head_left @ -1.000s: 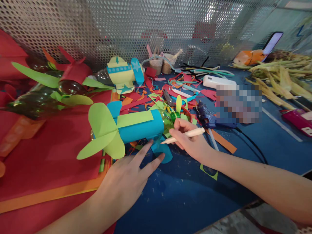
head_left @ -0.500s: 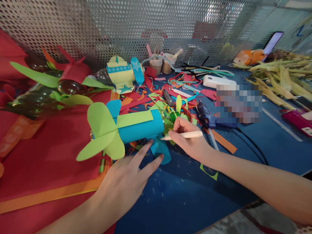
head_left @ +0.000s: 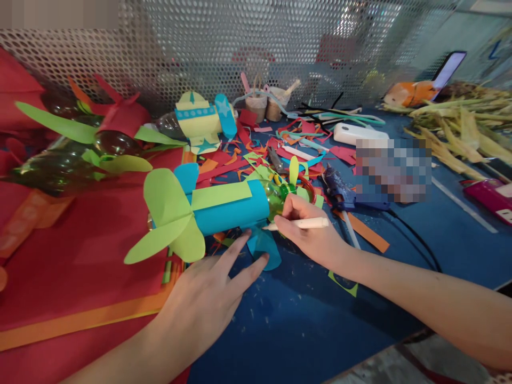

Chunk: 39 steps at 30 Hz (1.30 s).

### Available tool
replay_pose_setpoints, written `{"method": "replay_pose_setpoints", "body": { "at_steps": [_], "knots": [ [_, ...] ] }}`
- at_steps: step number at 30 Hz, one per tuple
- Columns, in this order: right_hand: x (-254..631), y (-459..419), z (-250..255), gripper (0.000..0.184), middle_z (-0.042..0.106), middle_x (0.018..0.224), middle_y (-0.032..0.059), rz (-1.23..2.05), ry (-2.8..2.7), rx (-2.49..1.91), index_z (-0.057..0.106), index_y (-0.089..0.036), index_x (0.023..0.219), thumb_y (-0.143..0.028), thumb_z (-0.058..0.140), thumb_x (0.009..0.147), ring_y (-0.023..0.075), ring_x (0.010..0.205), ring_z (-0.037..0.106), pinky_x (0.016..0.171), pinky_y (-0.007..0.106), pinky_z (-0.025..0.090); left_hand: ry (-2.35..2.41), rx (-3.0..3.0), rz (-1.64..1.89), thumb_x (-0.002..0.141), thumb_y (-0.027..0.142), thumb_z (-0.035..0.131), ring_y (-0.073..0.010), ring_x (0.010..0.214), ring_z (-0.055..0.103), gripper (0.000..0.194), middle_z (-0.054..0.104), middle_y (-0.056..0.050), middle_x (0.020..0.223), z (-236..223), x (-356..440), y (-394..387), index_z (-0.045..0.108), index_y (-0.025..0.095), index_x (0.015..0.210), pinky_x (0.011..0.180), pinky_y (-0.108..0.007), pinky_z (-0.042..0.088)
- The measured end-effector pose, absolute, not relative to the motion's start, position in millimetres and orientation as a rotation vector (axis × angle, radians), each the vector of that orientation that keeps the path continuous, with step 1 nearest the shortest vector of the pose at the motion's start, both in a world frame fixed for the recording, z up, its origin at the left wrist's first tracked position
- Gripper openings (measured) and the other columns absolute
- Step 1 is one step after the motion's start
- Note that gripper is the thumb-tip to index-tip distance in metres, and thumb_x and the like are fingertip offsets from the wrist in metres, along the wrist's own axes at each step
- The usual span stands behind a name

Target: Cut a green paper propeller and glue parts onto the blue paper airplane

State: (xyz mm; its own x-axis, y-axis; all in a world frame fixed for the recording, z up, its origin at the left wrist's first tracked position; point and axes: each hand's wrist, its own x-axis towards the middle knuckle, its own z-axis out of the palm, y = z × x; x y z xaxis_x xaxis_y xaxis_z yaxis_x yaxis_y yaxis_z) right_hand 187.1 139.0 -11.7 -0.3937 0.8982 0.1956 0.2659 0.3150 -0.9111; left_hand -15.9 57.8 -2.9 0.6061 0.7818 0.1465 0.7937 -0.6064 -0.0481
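Observation:
A model airplane (head_left: 232,210), made from a green plastic bottle wrapped in blue paper, lies on the table with its neck pointing right. Light green paper petals form its tail (head_left: 168,213), and a lime strip (head_left: 222,195) runs along the top. My left hand (head_left: 212,288) has its fingers spread, two fingertips resting on the blue paper wing (head_left: 264,252) on the near side. Pinched in my right hand (head_left: 306,226) is a white marker (head_left: 308,223), its tip at the wing close to the blue body.
Paper scraps (head_left: 224,160) lie behind the airplane. A blue glue gun (head_left: 338,186) with a cord is to the right. Another bottle airplane (head_left: 200,121), two small pots (head_left: 266,104) and a white device (head_left: 360,134) stand farther back. Red paper sheets (head_left: 80,266) cover the left.
My right hand and the marker have shifted very slightly left, the marker's tip staying at the wing. My left hand and the airplane look unmoved.

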Motion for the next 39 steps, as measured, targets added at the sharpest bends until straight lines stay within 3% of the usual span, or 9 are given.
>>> {"method": "replay_pose_setpoints", "body": {
  "at_steps": [39],
  "knots": [
    [187.3,139.3,-13.2,0.023,0.035,0.058,-0.0082,1.091,-1.825,-1.024,0.037,-0.02,0.068,-0.023,0.053,0.085,0.0064,0.049,0.031,0.046,0.021,0.026,-1.332,-2.718,-0.165,0.08,0.007,0.039,-0.0232,0.072,0.067,0.054,0.053,-0.017,0.13,-4.5,-17.8,57.1,0.054,0.031,0.126,0.057,-0.04,0.057]
  ]
}}
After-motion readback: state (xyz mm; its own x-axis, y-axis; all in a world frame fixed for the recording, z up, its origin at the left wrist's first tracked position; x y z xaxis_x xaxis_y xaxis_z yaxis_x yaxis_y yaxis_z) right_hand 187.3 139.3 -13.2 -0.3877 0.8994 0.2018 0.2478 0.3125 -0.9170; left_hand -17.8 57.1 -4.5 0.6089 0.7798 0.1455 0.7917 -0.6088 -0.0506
